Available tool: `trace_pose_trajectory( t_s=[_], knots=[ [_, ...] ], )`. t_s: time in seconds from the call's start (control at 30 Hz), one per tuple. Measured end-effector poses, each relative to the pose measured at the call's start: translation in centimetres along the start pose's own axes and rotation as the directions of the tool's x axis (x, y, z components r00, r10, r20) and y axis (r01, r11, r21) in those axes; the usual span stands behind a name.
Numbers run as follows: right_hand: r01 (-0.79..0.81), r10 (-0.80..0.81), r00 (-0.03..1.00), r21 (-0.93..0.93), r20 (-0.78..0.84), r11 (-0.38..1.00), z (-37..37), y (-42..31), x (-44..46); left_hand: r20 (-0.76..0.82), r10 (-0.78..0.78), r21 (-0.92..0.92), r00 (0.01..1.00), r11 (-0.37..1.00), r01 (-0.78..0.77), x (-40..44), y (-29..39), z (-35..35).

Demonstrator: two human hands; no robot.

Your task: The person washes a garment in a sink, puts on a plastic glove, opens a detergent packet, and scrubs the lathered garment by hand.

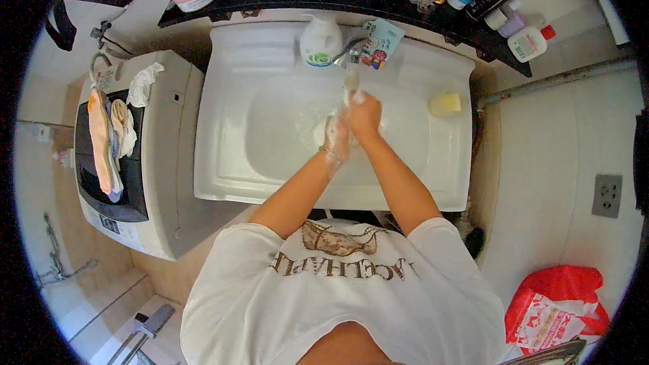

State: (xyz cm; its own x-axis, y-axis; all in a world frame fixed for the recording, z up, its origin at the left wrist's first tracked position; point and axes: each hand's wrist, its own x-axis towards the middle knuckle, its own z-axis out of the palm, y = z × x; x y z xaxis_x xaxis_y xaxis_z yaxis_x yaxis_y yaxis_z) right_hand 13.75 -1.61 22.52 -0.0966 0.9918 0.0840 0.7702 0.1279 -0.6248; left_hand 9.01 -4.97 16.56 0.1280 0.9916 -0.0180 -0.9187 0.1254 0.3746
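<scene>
Over the white sink basin, my two hands are pressed together under the running tap (353, 54). My right hand (366, 116) is closed like a fist around a wet white cloth (354, 96), whose kind I cannot make out. Suds cover my left hand (337, 136), which is closed against the same cloth; its fingers are partly hidden and blurred by motion. Water and foam lie in the sink (277, 125) below. Behind the tap stand a white pump bottle (321, 42) and a light-blue printed pouch (382, 42).
A yellow soap bar (445, 104) lies on the sink's right ledge. Several socks (101, 142) rest on the washing machine (172, 162) at left. Bottles and tubs line the black shelf (351, 1) above. A red bag (561, 304) is at lower right.
</scene>
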Motion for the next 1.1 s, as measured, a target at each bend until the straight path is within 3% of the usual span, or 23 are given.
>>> trace_pose_trajectory(
  t_s=[0.07, 0.1, 0.13, 0.23, 0.27, 0.3, 0.37, 0.4, 0.43, 0.47, 0.5, 0.53, 0.57, 0.63, 0.67, 0.7, 0.77, 0.8, 0.83, 0.9, 0.97, 1.0, 1.1],
  knots=[
    [-0.260, 0.292, 0.950, 0.234, -0.113, 0.937, 1.6, 2.2, 1.3, -0.420, 0.053, 0.352, 0.906, 0.930, 0.108, -1.0, 2.0, 4.8],
    [-0.259, 0.291, 0.950, 0.232, -0.114, 0.938, 1.5, 2.4, 1.6, -0.419, 0.053, 0.350, 0.907, 0.930, 0.108, -0.2, 1.9, 1.9],
    [-0.243, 0.270, 0.958, 0.220, -0.100, 0.945, 1.3, 2.6, 1.8, -0.175, -0.160, -0.052, 0.971, 0.987, 0.153, 1.0, 1.0, -3.2],
    [-0.202, 0.215, 0.975, 0.189, -0.051, 0.961, 1.2, 3.1, 1.9, 0.234, -0.027, -0.431, 0.972, 0.893, 0.129, 0.0, 0.5, -0.9],
    [-0.187, 0.197, 0.980, 0.187, -0.037, 0.965, 1.2, 3.0, 2.0, -0.118, -0.108, 0.039, 0.987, 0.993, 0.114, -0.9, 1.6, 2.5],
    [-0.171, 0.178, 0.984, 0.182, -0.022, 0.968, 1.1, 2.6, 2.0, -0.451, 0.000, 0.476, 0.893, 0.846, 0.240, -1.4, 2.1, 4.2],
    [-0.221, 0.230, 0.973, 0.198, -0.026, 0.955, 0.5, 2.2, 1.4, -0.426, -0.020, 0.364, 0.904, 0.911, 0.192, -0.5, 2.1, 1.7],
    [-0.216, 0.223, 0.975, 0.198, -0.015, 0.956, 0.2, 2.0, 1.2, -0.111, -0.228, 0.035, 0.967, 0.972, 0.233, 0.2, 3.2, -0.7],
    [-0.211, 0.216, 0.976, 0.197, -0.003, 0.957, 0.1, 1.9, 1.0, 0.262, -0.295, -0.266, 0.919, 0.893, 0.363, 0.6, 3.8, -2.0],
    [-0.207, 0.209, 0.978, 0.199, 0.008, 0.958, -0.1, 1.7, 0.8, 0.264, -0.296, -0.266, 0.918, 0.892, 0.365, 0.5, 3.4, -1.4],
    [-0.204, 0.204, 0.979, 0.201, 0.021, 0.958, -0.1, 1.6, 0.5, 0.023, -0.212, -0.009, 0.977, 0.977, 0.212, 0.1, 2.7, 0.0],
    [-0.205, 0.202, 0.979, 0.204, 0.038, 0.957, -0.1, 1.5, 0.0, -0.187, -0.051, 0.281, 0.981, 0.954, 0.103, -0.6, 2.4, 1.2],
    [-0.200, 0.194, 0.980, 0.208, 0.052, 0.957, 0.0, 1.5, -0.2, -0.188, -0.050, 0.282, 0.981, 0.954, 0.103, -1.0, 3.1, 2.7],
    [-0.095, 0.088, 0.994, 0.103, 0.067, 0.990, -0.2, 4.4, 1.9, -0.370, -0.259, 0.180, 0.892, 0.922, 0.342, -1.2, 4.4, 5.3],
    [0.011, -0.010, 0.996, -0.003, 0.093, 1.000, -0.3, 5.5, 2.7, -0.366, -0.260, 0.182, 0.893, 0.922, 0.343, -1.1, 4.6, 4.6],
    [0.010, -0.009, 0.996, -0.005, 0.089, 1.000, -0.9, 4.7, 2.3, -0.129, 0.003, 0.500, 0.992, 0.864, 0.062, -1.1, 5.1, 3.7],
    [0.060, 0.040, 0.984, 0.526, -0.176, 0.849, -1.8, 3.3, 0.6, 0.181, 0.199, 0.689, 0.963, 0.673, -0.269, -0.8, 6.0, 2.3],
    [0.061, 0.036, 0.984, 0.525, -0.174, 0.849, -1.6, 3.8, 0.3, -0.052, 0.095, 0.529, 0.994, 0.847, -0.053, -0.5, 7.0, 2.9],
    [0.030, -0.021, 1.000, 0.729, -0.022, 0.684, -1.2, 4.4, 0.1, -0.250, -0.065, 0.296, 0.966, 0.945, 0.141, -0.3, 7.8, 3.6],
    [-0.044, -0.111, 0.988, 0.878, 0.110, 0.476, -1.9, 3.6, -0.9, -0.274, -0.065, 0.349, 0.959, 0.923, 0.162, -0.5, 8.3, 4.4],
    [-0.082, -0.049, 0.962, 0.453, 0.270, 0.887, -4.0, 1.8, -2.0, -0.265, 0.090, 0.454, 0.960, 0.890, 0.042, -0.4, 8.4, 4.3],
    [-0.083, -0.048, 0.962, 0.453, 0.269, 0.888, -4.9, 0.0, -2.5, -0.265, 0.089, 0.453, 0.960, 0.890, 0.043, -0.2, 8.1, 4.1],
    [0.062, -0.073, 0.975, 0.061, 0.211, 0.996, -4.6, -3.6, -3.7, -0.383, 0.124, 0.416, 0.916, 0.908, 0.051, 0.8, 5.8, 0.9]
  ],
)
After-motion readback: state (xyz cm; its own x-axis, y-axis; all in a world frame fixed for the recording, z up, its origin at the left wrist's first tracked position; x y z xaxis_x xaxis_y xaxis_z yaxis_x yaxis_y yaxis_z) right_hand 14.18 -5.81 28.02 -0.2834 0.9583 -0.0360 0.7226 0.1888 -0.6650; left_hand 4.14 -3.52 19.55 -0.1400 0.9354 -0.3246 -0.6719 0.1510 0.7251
